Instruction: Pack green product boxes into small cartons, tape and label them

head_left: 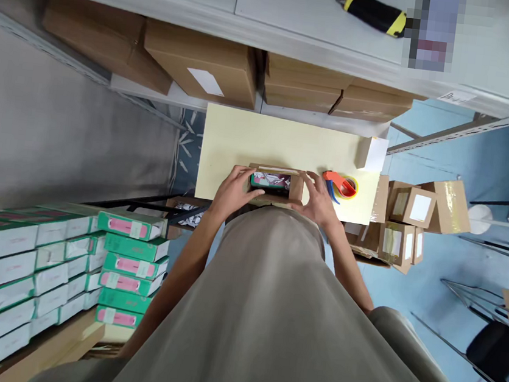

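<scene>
**Pale table bears open carton crosswise**

At the frame's centre, the carton's long axis runs left to right, its opening facing up. The left hand grips its left end, the right hand its right. Inside, between them, a green-and-pink box lies along the same axis.

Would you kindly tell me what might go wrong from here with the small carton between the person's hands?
The open carton appears close to the near edge of the table, so a careless pull might tip it off. Its top is open, so the green-and-pink item inside might slip out if it tilts. The tape dispenser lies beside the right hand, so a sideways move could knock it.
</scene>
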A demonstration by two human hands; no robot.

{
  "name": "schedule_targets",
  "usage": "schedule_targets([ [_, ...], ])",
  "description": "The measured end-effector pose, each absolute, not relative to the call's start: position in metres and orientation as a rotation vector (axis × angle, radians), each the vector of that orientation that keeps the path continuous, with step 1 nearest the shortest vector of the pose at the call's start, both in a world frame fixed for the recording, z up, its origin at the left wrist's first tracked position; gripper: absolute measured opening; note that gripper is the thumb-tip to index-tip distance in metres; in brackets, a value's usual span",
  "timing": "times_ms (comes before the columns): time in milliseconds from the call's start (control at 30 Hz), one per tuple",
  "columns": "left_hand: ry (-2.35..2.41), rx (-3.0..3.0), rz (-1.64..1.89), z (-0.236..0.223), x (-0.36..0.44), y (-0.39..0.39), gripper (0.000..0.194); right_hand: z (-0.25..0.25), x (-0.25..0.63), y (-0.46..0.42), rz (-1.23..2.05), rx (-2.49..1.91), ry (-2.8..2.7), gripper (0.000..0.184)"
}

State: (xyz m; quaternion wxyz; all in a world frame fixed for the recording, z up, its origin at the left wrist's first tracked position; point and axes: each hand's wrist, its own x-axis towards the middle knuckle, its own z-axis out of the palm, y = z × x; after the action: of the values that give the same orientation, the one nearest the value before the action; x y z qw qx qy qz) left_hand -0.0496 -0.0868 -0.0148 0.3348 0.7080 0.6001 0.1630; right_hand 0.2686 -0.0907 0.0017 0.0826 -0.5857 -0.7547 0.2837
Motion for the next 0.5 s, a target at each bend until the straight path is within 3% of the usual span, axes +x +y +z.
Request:
schedule_targets([
  [100, 1.545, 1.866, 0.364, -0.017, -0.053, -0.083, 0.082, -0.013, 0.270, -0.093, 0.844, -1.646, -2.372, 0.090],
  [267, 1.580, 1.890, 0.360, -0.031, -0.052, -0.076, 0.024, -0.043, 0.267, -0.084, 0.736, -1.744, -2.320, 0.041],
  [367, 1.660, 1.811, 0.408, -0.042, -0.045, -0.073, 0.017, -0.056, 0.263, -0.076, 0.702, -1.752, -2.260, 0.031],
  [500, 1.756, 1.751, 0.467, -0.052, -0.038, -0.069, 0.015, -0.058, 0.256, -0.070, 0.724, -1.790, -2.241, 0.035],
])
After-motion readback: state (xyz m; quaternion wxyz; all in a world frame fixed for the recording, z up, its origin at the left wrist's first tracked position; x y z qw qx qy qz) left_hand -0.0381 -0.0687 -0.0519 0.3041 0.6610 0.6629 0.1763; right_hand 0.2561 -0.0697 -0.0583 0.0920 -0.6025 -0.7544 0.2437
